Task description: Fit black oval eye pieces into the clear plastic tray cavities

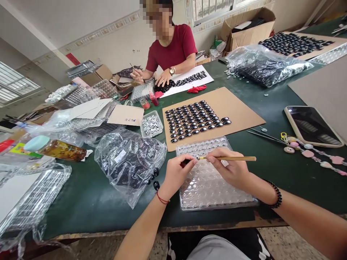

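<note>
My left hand (181, 170) is closed, pinching a small shiny black piece (185, 162) that its fingers mostly hide. In my right hand (227, 167) is a thin wooden-handled stick (238, 158), held like a pen. Its narrow yellow end points left and meets the fingertips of my left hand. Both hands are over a clear plastic tray (214, 191) with rows of round pockets, some holding small silvery round pieces. Beyond it, rows of black oval pieces (193, 119) with pale centres lie on a brown cardboard sheet (238, 108).
Left of my hands lie a clear bag of black pieces (130, 155) and several loose black ones (156, 185). A small tub (151, 124) holds silvery pieces. Tweezers (267, 135) and a phone (313, 125) lie at right. Across the table sits a co-worker (173, 47) in red.
</note>
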A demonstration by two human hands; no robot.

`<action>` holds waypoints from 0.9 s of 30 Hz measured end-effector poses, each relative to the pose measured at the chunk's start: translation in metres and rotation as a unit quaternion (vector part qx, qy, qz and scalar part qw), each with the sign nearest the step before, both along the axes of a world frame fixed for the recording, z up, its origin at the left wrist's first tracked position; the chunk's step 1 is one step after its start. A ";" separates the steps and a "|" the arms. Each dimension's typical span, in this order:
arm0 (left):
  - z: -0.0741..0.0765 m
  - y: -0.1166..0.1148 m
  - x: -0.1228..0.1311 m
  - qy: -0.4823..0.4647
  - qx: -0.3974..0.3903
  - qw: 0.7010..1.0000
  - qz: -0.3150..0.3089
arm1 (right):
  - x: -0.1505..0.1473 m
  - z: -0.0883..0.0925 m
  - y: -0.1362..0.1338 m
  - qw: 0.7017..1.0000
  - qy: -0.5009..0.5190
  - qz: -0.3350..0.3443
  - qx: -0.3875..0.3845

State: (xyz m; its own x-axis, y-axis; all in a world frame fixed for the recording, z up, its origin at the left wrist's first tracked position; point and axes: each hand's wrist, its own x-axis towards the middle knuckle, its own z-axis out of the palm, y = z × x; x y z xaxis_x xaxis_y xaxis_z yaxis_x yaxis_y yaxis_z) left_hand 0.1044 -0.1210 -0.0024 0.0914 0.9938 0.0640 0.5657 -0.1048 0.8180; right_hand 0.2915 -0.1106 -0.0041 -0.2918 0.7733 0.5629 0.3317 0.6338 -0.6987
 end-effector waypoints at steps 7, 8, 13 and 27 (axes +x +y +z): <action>0.002 -0.001 0.001 0.014 -0.012 1.000 -0.022 | -0.002 -0.004 0.001 0.998 -0.002 0.054 0.026; 0.003 -0.002 0.001 0.011 -0.019 0.999 -0.027 | -0.002 -0.006 0.001 0.998 -0.013 0.054 0.022; 0.004 -0.004 0.003 0.004 -0.039 0.999 -0.035 | -0.003 -0.008 0.000 0.997 -0.055 0.060 0.018; 0.004 -0.005 0.005 0.003 -0.047 0.998 -0.038 | -0.004 -0.006 0.000 0.993 -0.083 0.043 0.072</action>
